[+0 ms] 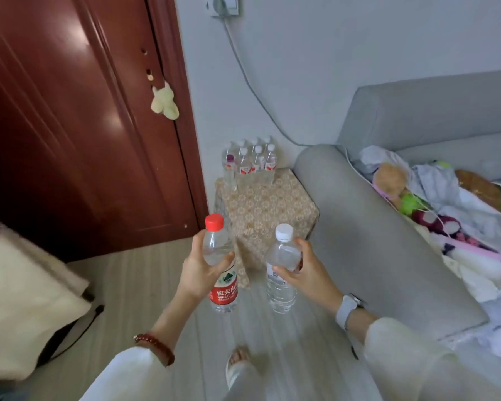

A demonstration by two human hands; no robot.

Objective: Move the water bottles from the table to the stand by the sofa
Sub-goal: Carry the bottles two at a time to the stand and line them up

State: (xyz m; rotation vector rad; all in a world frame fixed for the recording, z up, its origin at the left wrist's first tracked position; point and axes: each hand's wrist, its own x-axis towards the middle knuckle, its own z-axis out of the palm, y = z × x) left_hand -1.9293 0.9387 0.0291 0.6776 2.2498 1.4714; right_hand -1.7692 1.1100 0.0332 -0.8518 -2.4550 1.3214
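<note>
My left hand (198, 266) grips a clear water bottle with a red cap and red label (222, 293), held upright. In my right hand (308, 269) is a second clear bottle with a white cap (281, 287), also upright. Both bottles hang above the floor, just short of the stand (272, 209), a small box-shaped table covered with a beige patterned cloth beside the sofa arm. Several water bottles (250, 162) stand grouped at the stand's far edge against the wall.
A grey sofa (368, 233) fills the right, its seat piled with clothes and soft toys (446, 209). A dark red door (78, 120) stands at the left. A cream cushion (21, 308) lies at lower left. A cable (252, 85) runs down the wall.
</note>
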